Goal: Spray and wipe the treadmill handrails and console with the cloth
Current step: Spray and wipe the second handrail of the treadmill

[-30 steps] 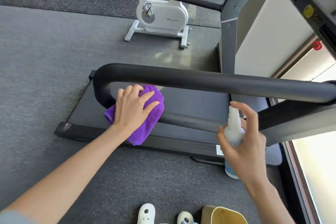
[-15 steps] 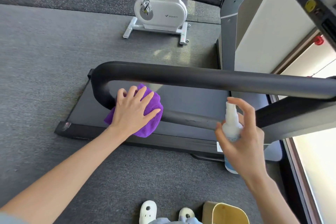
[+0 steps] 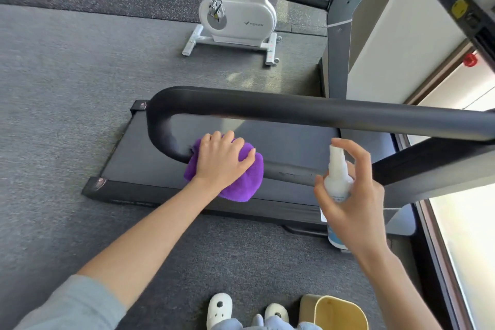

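A black U-shaped handrail (image 3: 308,112) of the treadmill runs across the middle of the view. My left hand (image 3: 222,161) presses a purple cloth (image 3: 242,182) around the lower bar of the rail, just right of its bend. My right hand (image 3: 351,195) holds a white spray bottle (image 3: 337,174) upright, forefinger raised over the nozzle, close to the lower bar. The console (image 3: 460,11) shows only as a dark edge at the top right.
The treadmill deck (image 3: 139,158) lies on grey carpet below the rail. A white exercise bike (image 3: 235,16) stands behind. A yellow bin (image 3: 334,313) sits by my white shoes (image 3: 219,308) at the bottom. A window edge (image 3: 466,249) runs down the right.
My left hand has curled tighter around the cloth on the lower bar and slid a little right. The spray bottle has stayed in about the same place.
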Tool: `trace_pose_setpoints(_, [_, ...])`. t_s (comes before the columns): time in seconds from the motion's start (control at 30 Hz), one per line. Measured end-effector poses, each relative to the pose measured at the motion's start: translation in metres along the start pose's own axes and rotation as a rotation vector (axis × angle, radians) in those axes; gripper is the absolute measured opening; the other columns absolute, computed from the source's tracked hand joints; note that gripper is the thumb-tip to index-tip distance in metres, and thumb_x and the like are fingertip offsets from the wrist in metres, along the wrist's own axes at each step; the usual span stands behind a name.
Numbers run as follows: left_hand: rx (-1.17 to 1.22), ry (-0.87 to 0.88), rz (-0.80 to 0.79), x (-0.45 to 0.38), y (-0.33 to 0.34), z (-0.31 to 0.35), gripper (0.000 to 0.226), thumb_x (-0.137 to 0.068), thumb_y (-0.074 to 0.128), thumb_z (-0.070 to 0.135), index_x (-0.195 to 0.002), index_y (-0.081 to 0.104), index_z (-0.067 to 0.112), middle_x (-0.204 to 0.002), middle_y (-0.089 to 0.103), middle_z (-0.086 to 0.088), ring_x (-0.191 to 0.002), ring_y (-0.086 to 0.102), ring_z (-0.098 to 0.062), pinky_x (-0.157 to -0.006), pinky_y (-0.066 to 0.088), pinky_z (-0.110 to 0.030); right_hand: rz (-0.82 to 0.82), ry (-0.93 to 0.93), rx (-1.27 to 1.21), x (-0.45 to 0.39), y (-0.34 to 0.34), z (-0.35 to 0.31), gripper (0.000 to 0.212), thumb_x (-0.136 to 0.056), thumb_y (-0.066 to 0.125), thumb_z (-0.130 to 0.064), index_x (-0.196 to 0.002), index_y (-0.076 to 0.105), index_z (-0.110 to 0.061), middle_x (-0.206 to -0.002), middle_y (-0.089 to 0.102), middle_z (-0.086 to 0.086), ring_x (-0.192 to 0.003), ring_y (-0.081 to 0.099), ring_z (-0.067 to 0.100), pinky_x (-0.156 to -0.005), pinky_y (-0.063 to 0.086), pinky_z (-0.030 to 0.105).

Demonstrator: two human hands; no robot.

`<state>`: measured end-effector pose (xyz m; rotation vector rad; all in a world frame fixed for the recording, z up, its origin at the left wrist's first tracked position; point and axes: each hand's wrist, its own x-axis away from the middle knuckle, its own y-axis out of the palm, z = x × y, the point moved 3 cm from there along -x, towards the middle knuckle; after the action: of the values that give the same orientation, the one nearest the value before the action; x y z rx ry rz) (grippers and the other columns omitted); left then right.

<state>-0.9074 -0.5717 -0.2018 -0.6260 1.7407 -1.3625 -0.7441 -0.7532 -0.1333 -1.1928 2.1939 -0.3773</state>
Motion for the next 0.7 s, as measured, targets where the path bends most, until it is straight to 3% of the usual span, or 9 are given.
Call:
trace_pose_setpoints(0.17, [-0.083,0.084,0.115,0.006,-0.002,-0.059,0.046,-0.09,0.044,0.048,-0.073,0.066,0.011,-0.07,0.056,-0.008,-0.066,0.051,-0.03,-0.066,0.041,-0.041,0.024,-0.013,0.003,0.0,0.001,-0.001,0.068,-0.083,0.07,0.0,-0.125,0.041,-0.044,-0.064,0.048,-0.001,-0.053,0.042,0.019,-0.048,0.037,0.016])
trace_pose_setpoints(0.27, [-0.035,-0.062,0.152,0.008,0.006,-0.033,0.043,-0.091,0.043,0.046,-0.078,0.07,0.016,-0.078,0.063,-0.005,-0.067,0.052,-0.03,-0.069,0.039,-0.04,0.054,0.006,0.009,0.005,-0.004,0.004,0.069,-0.083,0.071,-0.001,-0.125,0.04,-0.046,-0.069,0.054,0.002,-0.055,0.047,0.022,-0.047,0.043,0.024])
trace_pose_setpoints(0.43, [0.071,-0.112,0.127,0.0,0.013,0.035,0.042,-0.091,0.042,0.045,-0.074,0.071,0.02,-0.074,0.063,-0.001,-0.066,0.052,-0.026,-0.067,0.04,-0.036,0.095,0.102,0.042,0.017,-0.02,0.025,0.067,-0.083,0.07,0.0,-0.126,0.041,-0.043,-0.075,0.053,-0.006,-0.053,0.048,0.015,-0.048,0.037,0.012])
trace_pose_setpoints(0.57, [0.109,-0.014,0.037,-0.007,0.012,0.081,0.049,-0.092,0.034,0.047,-0.081,0.072,0.019,-0.079,0.064,-0.001,-0.071,0.055,-0.025,-0.068,0.04,-0.035,0.106,0.138,0.077,0.02,-0.028,0.035,0.065,-0.083,0.068,0.0,-0.127,0.042,-0.041,-0.07,0.052,0.001,-0.053,0.048,0.016,-0.047,0.04,0.021])
trace_pose_setpoints(0.7, [0.073,0.13,0.021,-0.002,0.011,0.048,0.064,-0.089,0.025,0.063,-0.096,0.071,0.019,-0.085,0.062,-0.005,-0.07,0.055,-0.029,-0.065,0.038,-0.037,0.078,0.164,0.086,0.016,-0.03,0.043,0.064,-0.083,0.067,0.001,-0.128,0.043,-0.038,-0.07,0.054,0.005,-0.05,0.052,0.02,-0.053,0.048,0.035])
